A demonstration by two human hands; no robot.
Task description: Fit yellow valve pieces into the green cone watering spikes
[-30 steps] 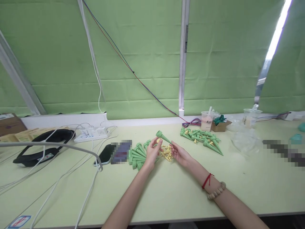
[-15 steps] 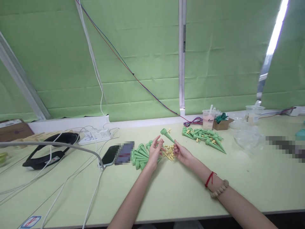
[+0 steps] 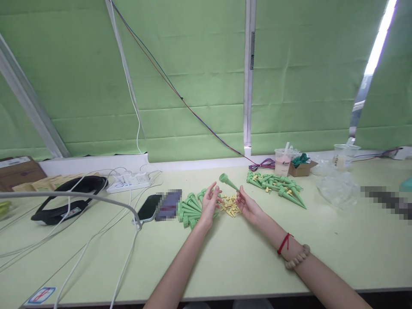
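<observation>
Green cone [image 3: 229, 183] pinched in right hand [image 3: 247, 205] — left hand [image 3: 210, 202] half-curled, empty, over yellow clips [image 3: 230, 205] — fitting stage; a clip likely needed next.

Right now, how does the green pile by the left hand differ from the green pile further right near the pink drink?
The left pile is plain green cones only, fanned beside the left hand; the right pile has small yellow pieces showing among its cones. The left pile lies next to the loose yellow pieces; the right pile lies apart, nearer the pink drink. Both hold similar green spikes.
</observation>
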